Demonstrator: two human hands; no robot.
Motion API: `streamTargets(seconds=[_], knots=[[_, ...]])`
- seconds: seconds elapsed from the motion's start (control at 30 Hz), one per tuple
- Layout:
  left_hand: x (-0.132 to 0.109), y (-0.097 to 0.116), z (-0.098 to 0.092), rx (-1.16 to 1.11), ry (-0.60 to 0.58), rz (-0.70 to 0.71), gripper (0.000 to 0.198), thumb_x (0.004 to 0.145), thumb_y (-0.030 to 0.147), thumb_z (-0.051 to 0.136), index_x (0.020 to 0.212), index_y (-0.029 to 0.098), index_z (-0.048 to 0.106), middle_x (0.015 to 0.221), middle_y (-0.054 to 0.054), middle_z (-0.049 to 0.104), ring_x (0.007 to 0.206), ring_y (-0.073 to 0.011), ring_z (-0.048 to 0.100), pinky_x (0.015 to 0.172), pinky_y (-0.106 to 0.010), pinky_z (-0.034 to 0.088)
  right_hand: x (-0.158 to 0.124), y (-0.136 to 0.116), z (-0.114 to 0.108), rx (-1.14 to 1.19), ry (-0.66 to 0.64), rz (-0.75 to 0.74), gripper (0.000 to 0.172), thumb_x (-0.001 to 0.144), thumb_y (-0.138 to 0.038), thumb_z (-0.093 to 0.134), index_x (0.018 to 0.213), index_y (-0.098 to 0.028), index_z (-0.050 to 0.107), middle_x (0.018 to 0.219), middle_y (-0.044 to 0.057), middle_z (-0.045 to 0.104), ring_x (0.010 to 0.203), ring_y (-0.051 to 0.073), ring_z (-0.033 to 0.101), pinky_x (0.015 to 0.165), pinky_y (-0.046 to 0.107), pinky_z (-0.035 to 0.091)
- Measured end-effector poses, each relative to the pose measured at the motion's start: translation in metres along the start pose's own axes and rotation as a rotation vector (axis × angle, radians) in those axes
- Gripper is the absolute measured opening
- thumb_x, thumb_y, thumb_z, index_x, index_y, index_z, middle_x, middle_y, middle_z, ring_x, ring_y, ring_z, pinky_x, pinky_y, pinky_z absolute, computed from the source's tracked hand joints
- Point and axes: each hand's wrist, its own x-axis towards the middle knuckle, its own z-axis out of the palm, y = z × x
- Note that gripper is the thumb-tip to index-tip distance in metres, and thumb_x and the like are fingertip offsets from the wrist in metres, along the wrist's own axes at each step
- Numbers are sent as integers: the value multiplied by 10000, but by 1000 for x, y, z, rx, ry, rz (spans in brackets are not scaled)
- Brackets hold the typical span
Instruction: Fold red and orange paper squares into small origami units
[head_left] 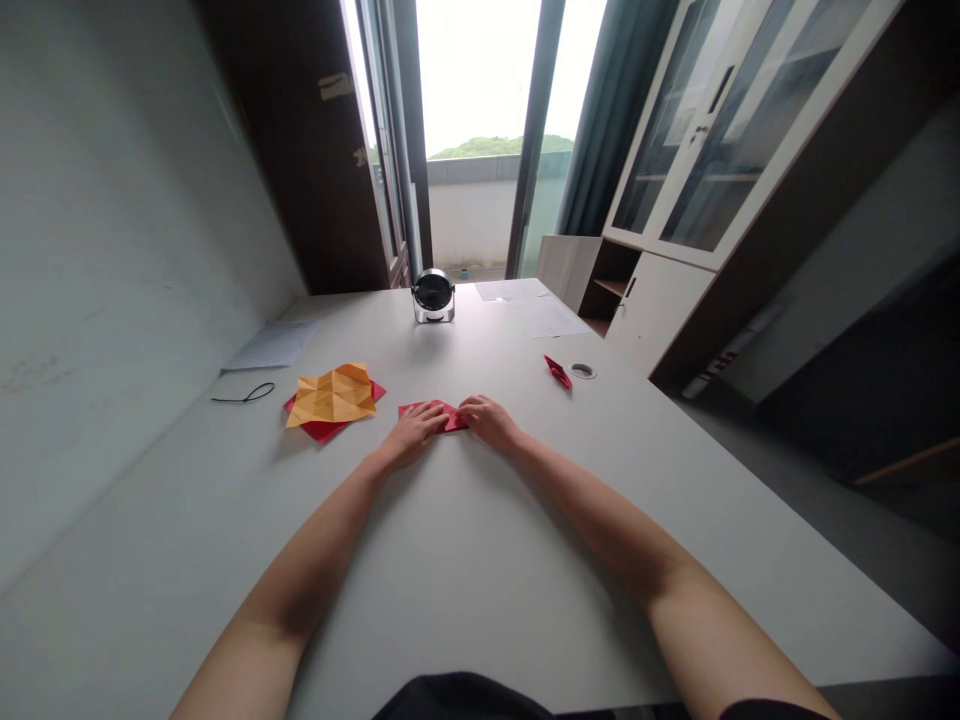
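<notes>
A folded piece of red paper [454,421] lies on the white table in front of me, partly covered by both hands. My left hand [415,434] rests over its left part, fingers stretched out and pressing it against the tabletop. At the right end of the paper, my right hand [489,420] has bent fingers closed on the edge; the thumb's exact place is hard to see. Left of my hands, a creased orange paper sheet [334,396] lies on top of a red paper sheet [324,432]. A small folded red paper shape [557,372] sits to the right.
A round cable hole [583,371] is set in the white table [465,560] at right. A black cable tie loop [251,394] and white papers [270,346] lie at left. Toward the far edge stands a round black-and-silver device [433,296]; glass-door cabinets [697,130] rise at right.
</notes>
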Motion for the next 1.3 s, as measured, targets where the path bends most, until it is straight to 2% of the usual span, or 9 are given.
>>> streamTargets(seconds=[0.13, 0.3, 0.43, 0.63, 0.83, 0.93, 1.03, 1.2, 1.3], knots=[[1, 1, -2, -5, 6, 20, 501, 897, 197, 497, 1391, 269, 544, 1466, -57, 509, 1393, -246, 392, 1168, -476, 298, 0, -5, -4, -55, -50, -57, 243, 894, -136, 581, 1033, -242, 749, 1121, 56, 714, 1029, 186, 605, 944, 308, 419], [1, 10, -9, 21, 31, 18, 410, 947, 331, 476, 1326, 252, 609, 1424, -61, 553, 1343, -246, 455, 1160, -450, 324, -1, -10, -18, -210, -72, 19, 203, 881, -133, 560, 816, -200, 740, 929, 70, 732, 931, 188, 609, 911, 309, 388], [0, 10, -8, 14, 38, 17, 409, 949, 368, 485, 1320, 255, 614, 1430, -60, 549, 1349, -254, 452, 1155, -461, 332, -2, -11, -24, -200, -84, 41, 182, 862, -151, 566, 751, -194, 704, 860, 59, 703, 860, 173, 595, 823, 268, 403], [2, 0, -1, -145, 111, 100, 322, 927, 324, 536, 1200, 258, 693, 1321, -72, 636, 1282, -249, 532, 1106, -451, 407, 0, -11, -17, -78, 11, 290, 178, 886, -257, 583, 1034, -219, 675, 931, 21, 701, 723, 130, 596, 722, 239, 422], [6, 7, -2, -333, 112, 204, 219, 906, 267, 585, 1049, 224, 747, 1199, -100, 695, 1175, -232, 612, 1027, -415, 476, 5, -16, -11, 83, -86, 395, 288, 887, -293, 609, 1172, -262, 635, 879, -2, 716, 739, 145, 624, 728, 245, 448], [5, 12, -5, -357, 106, 214, 222, 899, 249, 586, 1053, 221, 744, 1163, -103, 707, 1140, -230, 627, 1022, -419, 478, 6, -21, -10, 58, -63, 470, 378, 856, -305, 662, 1223, -234, 611, 969, 46, 708, 791, 163, 631, 749, 255, 458], [5, 14, -6, -383, 112, 218, 206, 890, 259, 592, 1016, 223, 752, 1132, -100, 712, 1088, -223, 644, 995, -410, 491, 6, -24, -11, 50, -74, 502, 385, 843, -274, 669, 1219, -220, 612, 979, 57, 703, 799, 164, 633, 739, 251, 460], [4, 18, -8, -440, 126, 173, 222, 907, 294, 566, 905, 196, 765, 1025, -109, 719, 966, -214, 664, 903, -376, 520, 7, -26, -16, 128, -205, 536, 261, 844, -258, 628, 1098, -222, 678, 770, 2, 704, 665, 142, 619, 646, 234, 445], [3, 24, -11, -409, 103, 155, 229, 907, 259, 547, 876, 185, 762, 972, -98, 711, 926, -210, 655, 869, -368, 520, 8, -29, -14, 68, -159, 510, 285, 838, -297, 641, 1110, -219, 678, 835, 22, 719, 740, 160, 634, 692, 249, 454]])
